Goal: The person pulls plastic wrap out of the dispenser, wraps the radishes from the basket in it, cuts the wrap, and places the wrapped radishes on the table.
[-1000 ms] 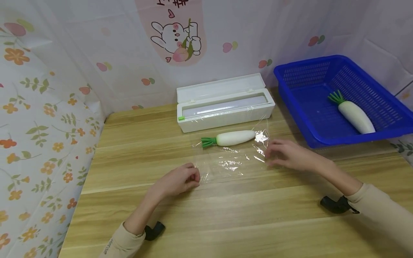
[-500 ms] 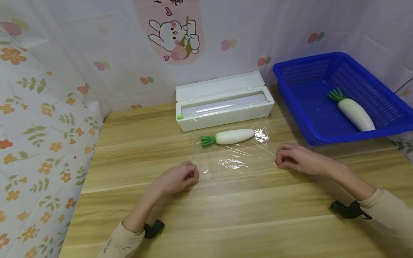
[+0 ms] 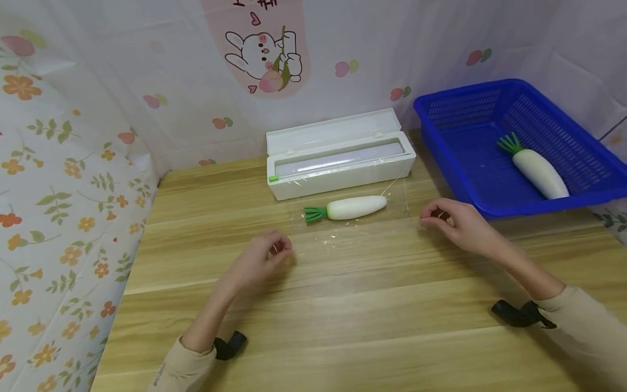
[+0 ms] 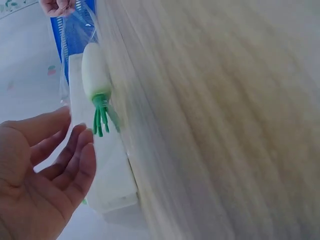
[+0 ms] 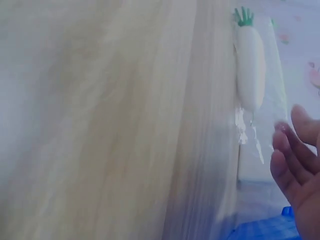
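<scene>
A white radish (image 3: 356, 208) with green stems lies on a sheet of clear plastic wrap (image 3: 333, 239), which runs from the white wrap box (image 3: 343, 169). My left hand (image 3: 259, 258) pinches the wrap's near left corner between thumb and fingers, left of the stems and above the table. At the near right corner my right hand (image 3: 458, 223) pinches the film, to the right of the radish tip. In the left wrist view, film stretches past the radish (image 4: 95, 72) between both hands. The right wrist view has the radish (image 5: 251, 67) beyond my right fingers (image 5: 285, 165).
The wrap box has its lid (image 3: 333, 130) raised, with a roll inside and a green slider (image 3: 273, 178) at its left end. A blue basket (image 3: 450, 163) at the right holds a second radish (image 3: 541, 173). Printed curtains (image 3: 186, 81) hang behind the wooden table (image 3: 343, 326).
My right hand moved right, pulling the film wider, then rose and moved forward. The left hand also lifted and shifted slightly left and forward. The film's near edge has come up; the radish stays put.
</scene>
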